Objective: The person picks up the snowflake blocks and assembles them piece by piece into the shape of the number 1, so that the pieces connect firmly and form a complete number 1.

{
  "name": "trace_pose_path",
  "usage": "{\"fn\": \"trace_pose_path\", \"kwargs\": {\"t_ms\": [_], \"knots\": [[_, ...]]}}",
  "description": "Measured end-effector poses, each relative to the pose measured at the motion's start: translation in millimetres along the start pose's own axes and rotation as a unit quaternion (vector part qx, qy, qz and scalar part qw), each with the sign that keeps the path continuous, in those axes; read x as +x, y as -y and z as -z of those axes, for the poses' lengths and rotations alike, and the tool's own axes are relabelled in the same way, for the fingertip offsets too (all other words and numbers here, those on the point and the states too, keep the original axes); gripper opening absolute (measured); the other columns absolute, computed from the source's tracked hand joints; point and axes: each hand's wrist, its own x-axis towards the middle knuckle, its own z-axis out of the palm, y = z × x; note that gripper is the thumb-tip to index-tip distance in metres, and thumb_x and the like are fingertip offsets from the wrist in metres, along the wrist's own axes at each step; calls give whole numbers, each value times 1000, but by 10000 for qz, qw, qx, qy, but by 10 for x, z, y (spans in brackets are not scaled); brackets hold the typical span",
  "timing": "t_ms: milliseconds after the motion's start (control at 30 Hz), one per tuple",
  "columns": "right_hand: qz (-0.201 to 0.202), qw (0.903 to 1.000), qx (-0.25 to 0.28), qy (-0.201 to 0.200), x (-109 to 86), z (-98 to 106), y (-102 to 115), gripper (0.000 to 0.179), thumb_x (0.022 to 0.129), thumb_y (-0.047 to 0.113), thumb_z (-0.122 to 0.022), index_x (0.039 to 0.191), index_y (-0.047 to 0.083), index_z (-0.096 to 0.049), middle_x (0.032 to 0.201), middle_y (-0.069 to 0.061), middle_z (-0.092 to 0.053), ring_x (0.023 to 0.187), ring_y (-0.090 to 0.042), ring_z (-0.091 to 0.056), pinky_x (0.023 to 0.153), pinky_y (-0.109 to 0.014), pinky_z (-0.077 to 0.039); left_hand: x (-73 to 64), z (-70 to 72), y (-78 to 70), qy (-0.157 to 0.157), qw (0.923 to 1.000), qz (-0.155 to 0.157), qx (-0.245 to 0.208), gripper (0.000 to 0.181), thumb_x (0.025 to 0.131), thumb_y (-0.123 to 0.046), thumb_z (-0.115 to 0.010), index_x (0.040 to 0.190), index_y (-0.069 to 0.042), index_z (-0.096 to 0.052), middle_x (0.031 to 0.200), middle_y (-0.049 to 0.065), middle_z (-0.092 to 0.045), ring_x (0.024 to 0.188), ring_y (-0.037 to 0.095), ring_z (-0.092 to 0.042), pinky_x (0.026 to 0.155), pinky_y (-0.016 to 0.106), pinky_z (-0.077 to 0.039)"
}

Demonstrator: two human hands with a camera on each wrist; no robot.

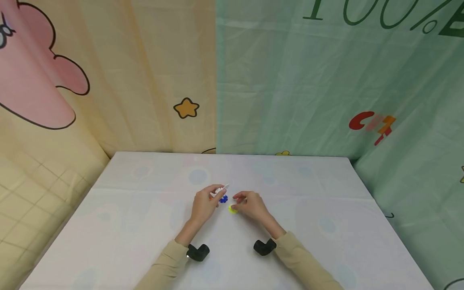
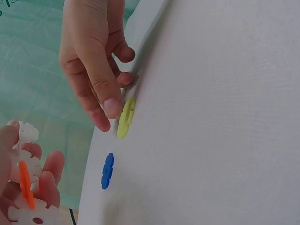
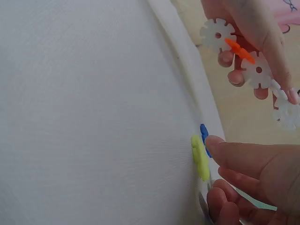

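Observation:
My left hand grips a small chain of notched plastic discs above the table. White snowflake discs make up most of it, with an orange disc slotted between two of them. A yellow snowflake disc lies flat on the cloth. Close over its edge are the thumb and loosely bent fingers of my right hand; nothing shows gripped between them. Just beyond the yellow piece lies a blue snowflake disc, below the left hand's fingers in the head view.
A pale, faintly patterned cloth covers the table. Black wrist mounts sit at both sleeve cuffs. Behind the table's far edge hang a cream curtain and a green curtain with printed figures.

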Motion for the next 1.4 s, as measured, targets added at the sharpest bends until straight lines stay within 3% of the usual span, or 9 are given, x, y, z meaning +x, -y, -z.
{"fn": "trace_pose_path", "kwargs": {"t_ms": [200,367,533,700,900,1133,1300,1400], "knots": [[189,9984,-509,124,-40,-8,-4,31,74,22,-83,99,8,-73,81,-1,-65,64,-10,-47,57,-20,-38,-18,6,-7,24,9999,-73,-149,26,93,-30,-63,114,-15,-69,87,7,-66,50,19,-62,45,20,-37],[324,9977,-576,163,-55,-8,1,24,74,20,-83,94,8,-74,78,0,-63,66,-9,-49,58,-21,-39,-14,1,-17,59,9999,-33,-124,24,95,-30,-61,112,-16,-69,87,6,-65,51,20,-62,44,20,-35],[199,9990,-345,195,-50,-9,-30,19,78,18,-80,89,9,-68,78,0,-63,67,-10,-50,59,-21,-41,-15,-14,-32,133,9998,71,-121,23,96,-28,-59,112,-15,-67,86,6,-64,52,16,-62,45,20,-37],[34,9995,223,220,-22,25,-48,14,87,15,-71,97,6,-69,73,-3,-62,58,-10,-50,52,-22,-42,-15,-35,-48,127,9997,139,-143,20,97,-27,-57,110,-14,-67,83,4,-65,51,10,-60,46,21,-38],[101,9957,854,-337,12,128,31,16,90,12,-66,103,2,-69,65,-6,-62,50,-10,-51,48,-23,-45,-8,-69,-56,141,9997,134,-154,20,95,-32,-60,101,-14,-67,86,5,-65,50,10,-57,46,21,-38],[163,9828,1440,-1143,47,223,174,18,90,13,-67,105,4,-68,66,-9,-59,51,-10,-55,49,-26,-50,-13,-102,-75,105,9999,74,-67,16,95,-31,-61,92,-16,-64,81,4,-66,49,7,-54,45,22,-36],[387,9720,1843,-1406,52,237,233,18,89,12,-68,104,3,-69,74,-21,-64,52,-10,-58,51,-31,-54,-24,-130,-70,46,9994,-301,172,15,96,-30,-58,89,-17,-62,71,4,-69,49,3,-52,46,22,-35],[449,9697,1917,-1448,48,235,259,18,89,13,-68,104,3,-69,77,-26,-65,52,-9,-57,50,-24,-51,-20,-145,-71,-65,9980,-544,318,14,96,-28,-59,87,-18,-62,63,1,-65,47,2,-49,46,22,-33]]}}
